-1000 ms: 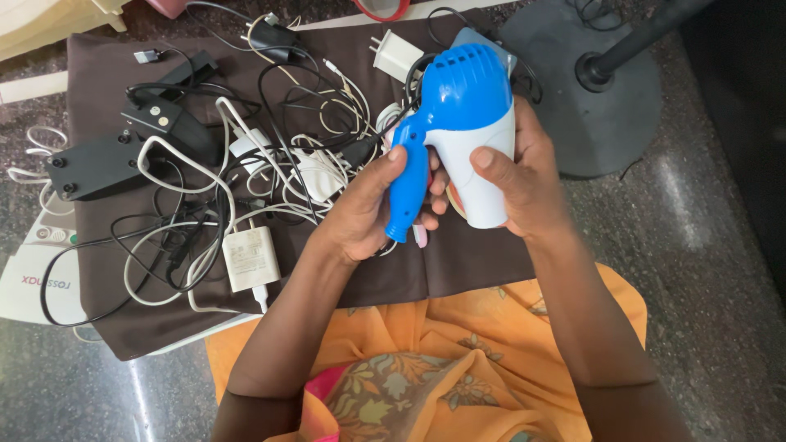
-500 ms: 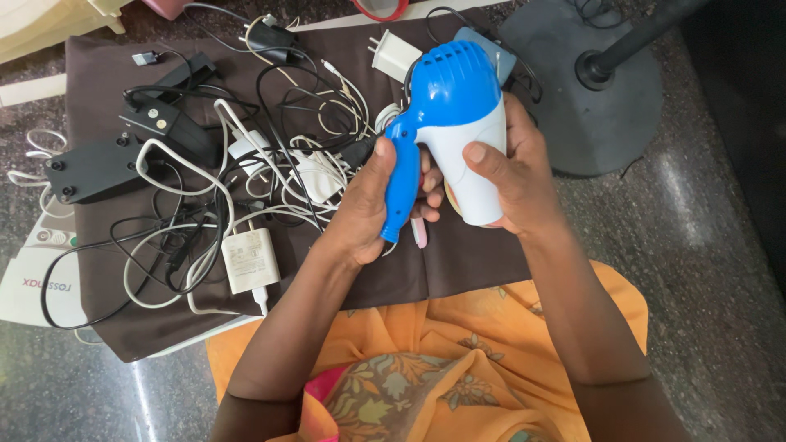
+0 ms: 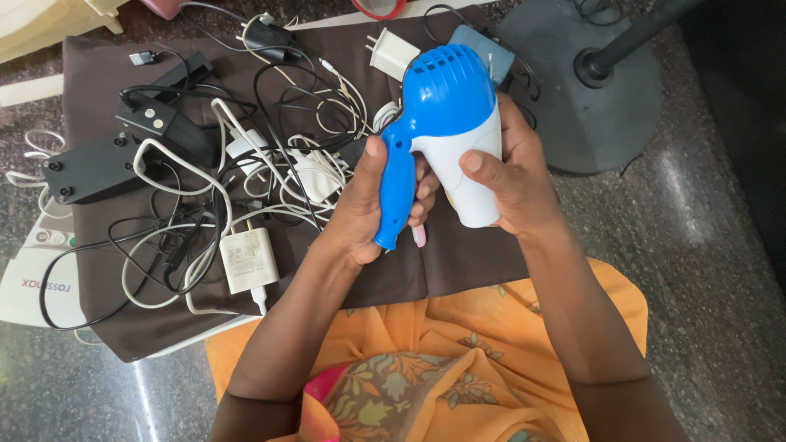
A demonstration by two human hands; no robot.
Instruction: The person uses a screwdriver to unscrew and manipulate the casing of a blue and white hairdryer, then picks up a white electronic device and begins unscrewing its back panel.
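I hold a small blue and white hair dryer (image 3: 446, 115) above a brown cloth (image 3: 458, 254). My left hand (image 3: 364, 209) wraps its blue folding handle, thumb pressed on the handle's side. My right hand (image 3: 512, 176) grips the white barrel, thumb across its front. The blue vented back of the dryer faces up toward me. Both hands are close together over the cloth's right part.
A tangle of black and white cables (image 3: 246, 164) with white chargers (image 3: 248, 260) and black adapters (image 3: 90, 168) covers the cloth's left part. A round dark fan base (image 3: 589, 98) with a pole stands at the right. A white box (image 3: 33, 278) lies left. Orange garment (image 3: 426, 352) below.
The dryer has tilted slightly, its handle swinging a bit toward me, and my right thumb has shifted across the white barrel. Both hands keep their hold.
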